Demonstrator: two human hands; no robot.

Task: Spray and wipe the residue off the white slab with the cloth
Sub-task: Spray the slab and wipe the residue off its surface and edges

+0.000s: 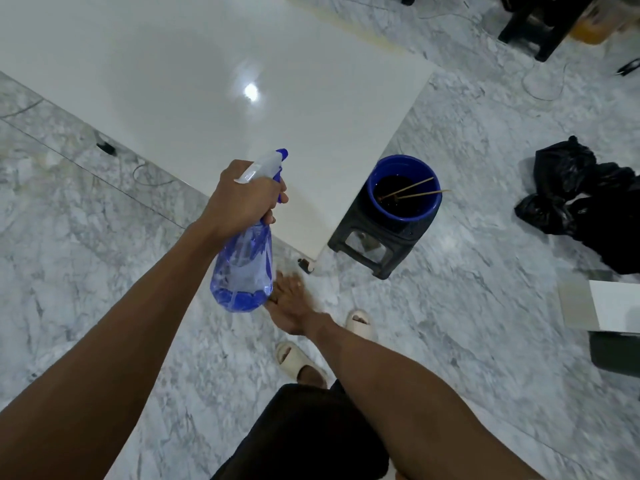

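Blue-tinted clear plastic forms the spray bottle, which the left hand grips around its neck, fingers curled at the blue trigger and the white nozzle aimed forward over the near corner of the white slab. The bottle holds only a little liquid at its base. The slab is large, glossy and pale, and runs from the upper left down to a corner near the centre; a ceiling light reflects on it as a bright spot. Faint yellowish marks along its far edge may be residue, though they are too soft to be sure.

The right hand hangs lower, just beside the bottle's base, blurred, fingers spread and holding nothing. No cloth is visible anywhere in view.

Beside the slab's corner a blue bucket of dark liquid with thin sticks sits on a black plastic stool. A crumpled black bag lies on the grey marble floor to the right.

The spraying step appears to be in hand, with wiping not begun. Next, the trigger probably needs squeezing with the nozzle over the slab, and a cloth must be found for the free hand.
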